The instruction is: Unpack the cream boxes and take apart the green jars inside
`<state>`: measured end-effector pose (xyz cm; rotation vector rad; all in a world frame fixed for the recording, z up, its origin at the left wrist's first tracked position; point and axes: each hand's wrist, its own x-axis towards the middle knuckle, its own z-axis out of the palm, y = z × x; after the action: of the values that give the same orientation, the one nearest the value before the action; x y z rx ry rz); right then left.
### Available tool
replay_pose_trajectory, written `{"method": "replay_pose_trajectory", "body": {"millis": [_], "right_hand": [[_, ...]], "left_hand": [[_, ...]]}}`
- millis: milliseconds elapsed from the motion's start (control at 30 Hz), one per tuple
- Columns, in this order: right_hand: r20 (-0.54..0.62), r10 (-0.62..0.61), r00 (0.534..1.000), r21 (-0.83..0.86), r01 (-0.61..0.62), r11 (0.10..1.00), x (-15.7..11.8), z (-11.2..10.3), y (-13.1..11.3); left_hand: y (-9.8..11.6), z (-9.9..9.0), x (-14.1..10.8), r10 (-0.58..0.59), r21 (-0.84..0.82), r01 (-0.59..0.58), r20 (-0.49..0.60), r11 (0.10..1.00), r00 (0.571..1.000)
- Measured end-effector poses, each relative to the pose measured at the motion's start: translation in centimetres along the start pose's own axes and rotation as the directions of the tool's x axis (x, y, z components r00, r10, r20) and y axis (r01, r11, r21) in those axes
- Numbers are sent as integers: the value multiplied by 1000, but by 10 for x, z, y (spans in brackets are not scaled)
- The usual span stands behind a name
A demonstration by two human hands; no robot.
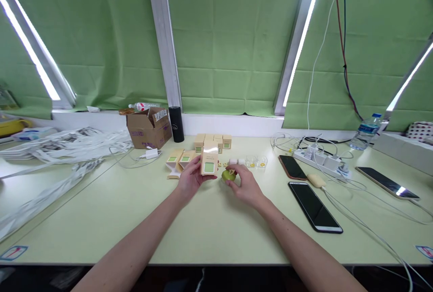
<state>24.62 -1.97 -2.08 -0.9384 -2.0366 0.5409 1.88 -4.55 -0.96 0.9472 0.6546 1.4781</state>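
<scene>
Near the middle of the table, my left hand (190,181) is closed on a small cream cardboard box (209,160) with a green panel on its front, held upright. Just right of it, the fingers of my right hand (247,185) grip a small round green object (228,175) with a gold-coloured detail on top; its exact kind is unclear. Behind the held box, several similar small boxes (227,142) stand together. Two more open-looking cartons (173,158) lie left of my left hand. Beyond my right hand sits a row of clear little containers (256,162) with yellow bits inside.
A brown carton (149,129) and a black cylinder (176,124) stand at the back. White straps (84,143) cover the left side. To the right are phones (315,206), a power strip (323,162) with tangled cables, and a water bottle (366,132).
</scene>
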Motion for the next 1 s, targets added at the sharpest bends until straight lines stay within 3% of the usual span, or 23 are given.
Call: {"method": "replay_pose_trajectory", "body": {"millis": [367,667,867,1000], "right_hand": [[47,-80,996,-129,85,988,-2,0,-3],[77,-64,995,-182,77,980,-7,4,-4],[-69,-64,996,73,69,995,-7,0,-13],[-62,38,997,274,-19,961,-5,2,-15]], "left_hand": [[-1,-4,2,5,-24,-3,68,1000,998],[2,1,0,-5,-30,7,67,1000,998],[3,7,-3,-51,-3,52,108,999,993],[1,11,-7,-59,48,54,111,997,992]]}}
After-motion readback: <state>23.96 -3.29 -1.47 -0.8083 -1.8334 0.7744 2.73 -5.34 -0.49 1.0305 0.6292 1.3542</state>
